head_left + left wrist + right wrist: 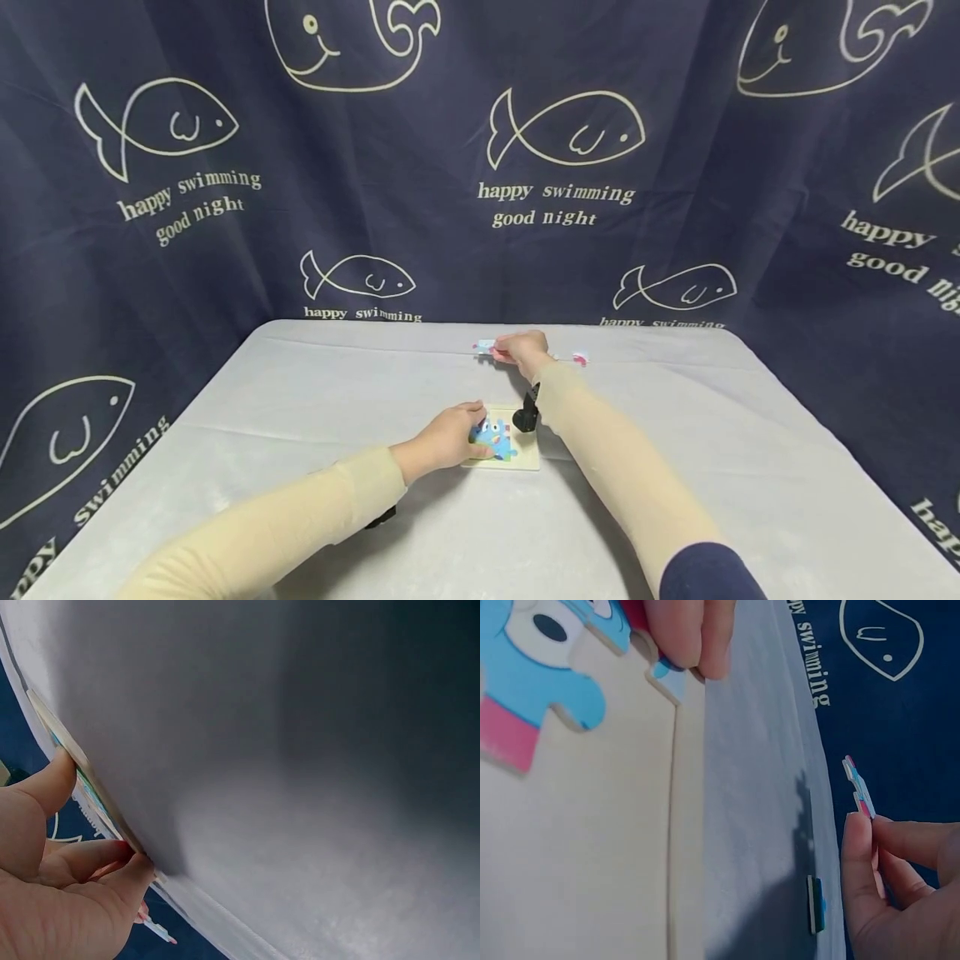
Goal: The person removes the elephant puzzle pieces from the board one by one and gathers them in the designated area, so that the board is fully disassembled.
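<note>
A jigsaw puzzle board with a pale wooden frame lies on the table, partly filled with blue cartoon-character pieces. My left hand grips its left side, thumb near the front edge and fingers at the back; the left wrist view shows them on the board's edge. Farther back, my right hand pinches a puzzle piece between thumb and fingers. The right wrist view shows this blue, white and pink piece held up off the table. The board's left part is hidden under my left hand.
A small red-and-white piece lies right of my right hand near the table's back. The right wrist view shows a dark-edged piece on the pale tablecloth. A navy curtain hangs behind the table.
</note>
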`<action>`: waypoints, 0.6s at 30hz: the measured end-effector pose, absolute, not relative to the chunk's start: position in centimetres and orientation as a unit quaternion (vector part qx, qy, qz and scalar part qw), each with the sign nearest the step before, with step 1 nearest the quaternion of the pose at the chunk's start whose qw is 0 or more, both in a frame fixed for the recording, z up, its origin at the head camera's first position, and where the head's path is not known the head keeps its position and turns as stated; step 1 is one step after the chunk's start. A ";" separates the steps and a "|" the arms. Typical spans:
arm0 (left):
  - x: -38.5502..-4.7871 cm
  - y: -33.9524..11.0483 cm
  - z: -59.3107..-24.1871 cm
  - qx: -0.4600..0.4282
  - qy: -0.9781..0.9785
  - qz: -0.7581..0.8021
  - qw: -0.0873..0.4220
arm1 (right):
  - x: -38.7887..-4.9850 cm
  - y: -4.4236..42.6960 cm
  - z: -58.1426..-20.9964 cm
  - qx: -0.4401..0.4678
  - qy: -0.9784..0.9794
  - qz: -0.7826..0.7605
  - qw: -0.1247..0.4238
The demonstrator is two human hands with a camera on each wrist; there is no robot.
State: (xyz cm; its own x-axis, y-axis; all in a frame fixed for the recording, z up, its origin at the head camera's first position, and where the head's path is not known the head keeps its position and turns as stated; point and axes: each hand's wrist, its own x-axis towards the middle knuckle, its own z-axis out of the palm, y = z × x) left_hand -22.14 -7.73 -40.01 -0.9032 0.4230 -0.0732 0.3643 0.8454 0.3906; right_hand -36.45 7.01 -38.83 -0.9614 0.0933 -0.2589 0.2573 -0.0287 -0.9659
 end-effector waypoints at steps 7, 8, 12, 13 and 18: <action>-22.0 -7.9 -40.1 0.212 0.955 0.195 0.075 | -36.7 6.2 -39.4 0.126 0.703 -0.697 0.058; -22.0 -7.8 -40.2 0.212 0.955 0.196 0.075 | -36.7 6.1 -39.5 0.127 0.705 -0.695 0.057; -22.0 -7.8 -40.3 0.212 0.954 0.196 0.077 | -36.8 5.8 -39.8 0.134 0.716 -0.683 0.049; -22.1 -7.8 -40.3 0.211 0.955 0.195 0.078 | -36.8 5.7 -39.9 0.135 0.719 -0.680 0.048; -22.2 -7.9 -40.4 0.210 0.956 0.192 0.077 | -37.2 5.5 -40.2 0.144 0.735 -0.661 0.046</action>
State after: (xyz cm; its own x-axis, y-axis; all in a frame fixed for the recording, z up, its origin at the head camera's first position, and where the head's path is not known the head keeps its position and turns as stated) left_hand -22.22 -7.90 -40.42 -0.8997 0.4314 -0.0664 0.3723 0.8378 0.3993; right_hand -37.15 5.49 -40.19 -0.9545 0.1507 -0.2574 0.2719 0.0851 -0.9585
